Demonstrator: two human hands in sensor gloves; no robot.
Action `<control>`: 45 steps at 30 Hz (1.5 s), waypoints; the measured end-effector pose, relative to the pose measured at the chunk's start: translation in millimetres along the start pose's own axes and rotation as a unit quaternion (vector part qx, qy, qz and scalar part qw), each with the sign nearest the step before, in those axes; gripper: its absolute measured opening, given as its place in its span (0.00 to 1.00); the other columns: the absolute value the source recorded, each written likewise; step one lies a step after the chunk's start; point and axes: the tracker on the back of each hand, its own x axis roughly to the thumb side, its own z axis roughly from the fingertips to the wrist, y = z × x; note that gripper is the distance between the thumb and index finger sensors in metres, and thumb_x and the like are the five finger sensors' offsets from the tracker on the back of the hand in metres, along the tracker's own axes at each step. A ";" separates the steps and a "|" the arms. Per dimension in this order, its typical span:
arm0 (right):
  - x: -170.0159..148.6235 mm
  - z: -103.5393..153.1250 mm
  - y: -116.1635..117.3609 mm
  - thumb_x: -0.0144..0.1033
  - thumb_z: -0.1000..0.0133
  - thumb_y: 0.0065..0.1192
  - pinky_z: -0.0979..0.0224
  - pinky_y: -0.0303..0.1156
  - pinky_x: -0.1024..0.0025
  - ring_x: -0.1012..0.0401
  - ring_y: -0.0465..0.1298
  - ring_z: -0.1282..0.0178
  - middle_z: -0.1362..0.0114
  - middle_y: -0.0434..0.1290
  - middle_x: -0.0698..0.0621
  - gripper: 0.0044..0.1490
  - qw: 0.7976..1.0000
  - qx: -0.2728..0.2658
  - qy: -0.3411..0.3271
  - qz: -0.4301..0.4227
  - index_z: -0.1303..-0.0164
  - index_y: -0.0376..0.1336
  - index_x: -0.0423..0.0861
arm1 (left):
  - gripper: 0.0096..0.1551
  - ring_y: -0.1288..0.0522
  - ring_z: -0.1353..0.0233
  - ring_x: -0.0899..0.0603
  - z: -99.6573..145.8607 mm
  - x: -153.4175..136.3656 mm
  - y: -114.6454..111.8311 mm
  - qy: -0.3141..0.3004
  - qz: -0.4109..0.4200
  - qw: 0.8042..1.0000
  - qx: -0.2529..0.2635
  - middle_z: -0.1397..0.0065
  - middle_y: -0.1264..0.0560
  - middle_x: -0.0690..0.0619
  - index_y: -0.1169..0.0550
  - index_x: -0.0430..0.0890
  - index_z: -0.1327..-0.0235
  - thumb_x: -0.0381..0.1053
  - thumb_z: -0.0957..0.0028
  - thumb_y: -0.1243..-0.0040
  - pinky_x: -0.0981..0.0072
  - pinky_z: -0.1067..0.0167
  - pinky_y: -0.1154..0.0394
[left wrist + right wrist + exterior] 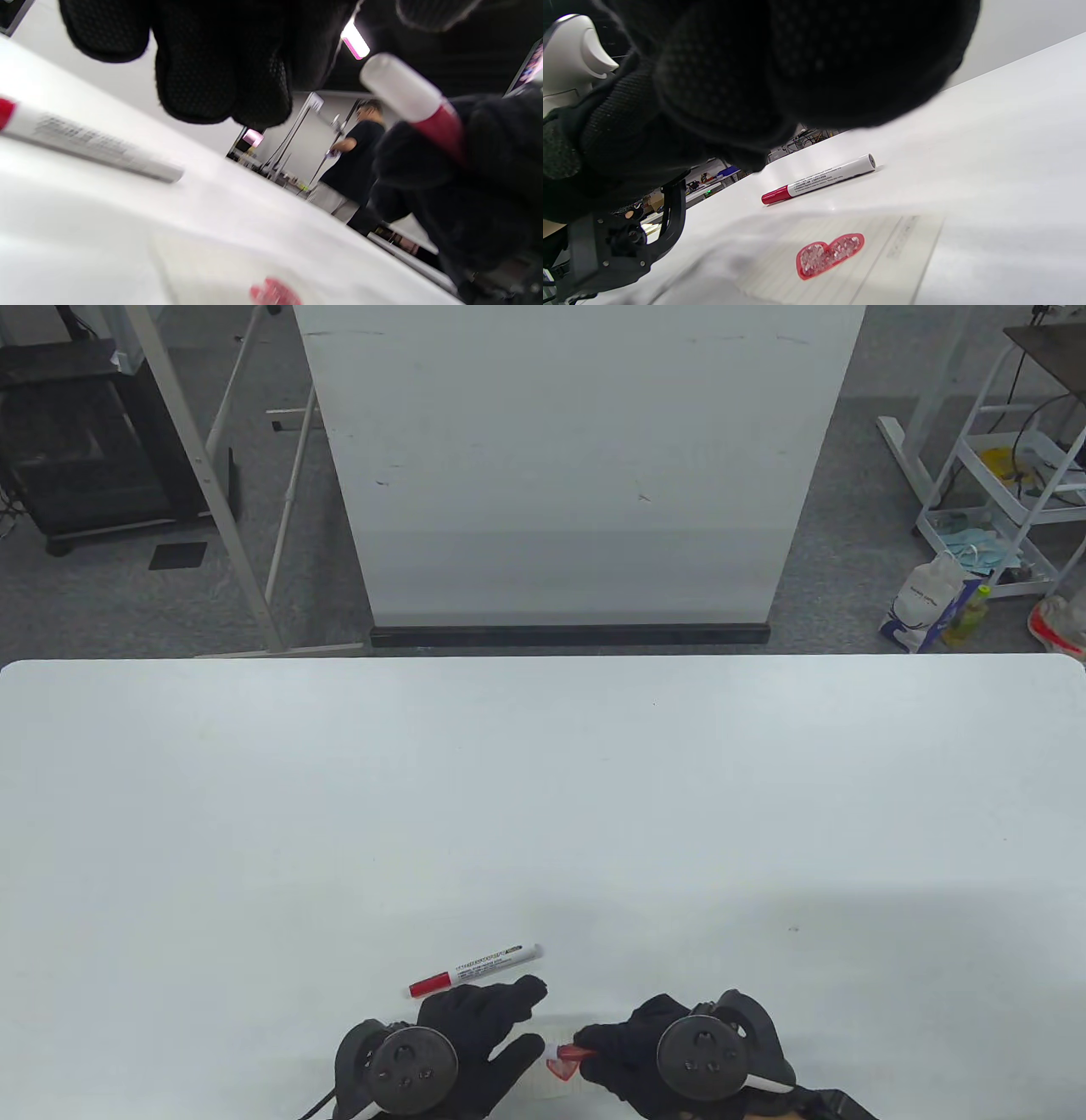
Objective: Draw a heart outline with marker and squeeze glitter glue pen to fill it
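Note:
A small lined paper (550, 1073) lies at the table's near edge with a red heart outline (831, 254) drawn on it, its inside filled with glitter. My left hand (519, 1020) rests flat on the paper's left side, fingers spread and straight. My right hand (596, 1045) grips the red glitter glue pen (572, 1053), with its tip over the heart (562, 1072). In the left wrist view the glue pen (418, 108) slants up out of the right glove. The capped red-and-white marker (475, 970) lies loose on the table just beyond my left fingers.
The white table (543, 814) stretches far beyond the hands. A white panel (577, 466) stands behind its far edge. A person in dark clothes (352, 169) stands in the background of the left wrist view.

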 end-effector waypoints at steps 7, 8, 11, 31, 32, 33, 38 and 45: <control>1.1 0.2 1.0 0.51 0.54 0.60 0.43 0.78 0.56 0.61 0.84 0.80 0.71 0.86 0.55 0.31 1.000 0.004 -0.003 0.004 0.52 0.77 0.44 | 0.27 0.17 0.50 0.38 -3.8 -1.5 -10.5 0.007 0.072 0.996 -0.060 0.52 0.12 0.50 0.13 0.52 0.56 0.61 0.46 0.55 0.33 0.38 0.29; 1.3 0.4 1.1 0.51 0.54 0.60 0.43 0.78 0.56 0.61 0.84 0.80 0.71 0.86 0.55 0.31 1.000 0.005 -0.003 0.005 0.52 0.77 0.44 | 0.26 0.17 0.49 0.39 -4.3 -0.4 -10.7 -0.002 0.071 0.996 -0.058 0.52 0.13 0.50 0.13 0.52 0.55 0.61 0.46 0.54 0.33 0.38 0.29; -0.1 1.3 0.0 0.51 0.54 0.60 0.44 0.79 0.57 0.62 0.84 0.80 0.71 0.86 0.55 0.31 1.000 0.003 -0.004 0.011 0.53 0.77 0.44 | 0.26 0.19 0.42 0.40 -3.5 0.4 -8.9 -0.024 0.053 0.997 -0.045 0.42 0.17 0.52 0.20 0.54 0.43 0.63 0.50 0.41 0.33 0.35 0.31; 4.4 2.1 1.4 0.52 0.54 0.60 0.44 0.79 0.58 0.62 0.84 0.82 0.73 0.86 0.56 0.31 0.999 0.003 -0.012 0.034 0.53 0.77 0.44 | 0.27 0.19 0.41 0.40 -5.1 -5.1 -10.8 -0.012 0.091 0.993 -0.073 0.40 0.18 0.52 0.22 0.54 0.41 0.62 0.52 0.36 0.30 0.34 0.33; 4.6 1.8 1.2 0.52 0.54 0.60 0.44 0.79 0.58 0.62 0.84 0.82 0.73 0.86 0.56 0.31 1.000 -0.003 -0.011 0.029 0.53 0.77 0.44 | 0.30 0.20 0.39 0.39 -4.3 -3.8 -9.6 -0.023 0.085 0.994 -0.062 0.36 0.20 0.52 0.25 0.54 0.37 0.61 0.52 0.35 0.30 0.33 0.34; 5.0 1.4 1.8 0.52 0.54 0.60 0.44 0.79 0.58 0.62 0.84 0.82 0.73 0.86 0.56 0.31 1.000 0.001 -0.011 0.026 0.53 0.77 0.44 | 0.38 0.21 0.37 0.38 -3.6 -2.6 -8.8 -0.028 0.077 0.995 -0.055 0.32 0.22 0.50 0.28 0.53 0.31 0.65 0.53 0.35 0.29 0.33 0.35; 5.5 1.3 4.2 0.52 0.54 0.60 0.44 0.79 0.58 0.62 0.84 0.82 0.73 0.86 0.56 0.31 0.999 0.005 -0.013 0.034 0.53 0.77 0.44 | 0.35 0.18 0.42 0.37 -3.6 -4.7 -10.4 -0.015 0.066 0.996 -0.061 0.40 0.16 0.48 0.20 0.50 0.38 0.67 0.48 0.55 0.30 0.35 0.33; 5.5 1.5 4.2 0.52 0.54 0.60 0.44 0.79 0.58 0.62 0.84 0.82 0.73 0.86 0.56 0.31 0.999 0.008 -0.015 0.043 0.54 0.77 0.44 | 0.25 0.17 0.45 0.40 -5.8 -4.1 -14.5 -0.021 0.071 0.994 -0.083 0.46 0.14 0.50 0.17 0.52 0.46 0.60 0.48 0.47 0.31 0.35 0.33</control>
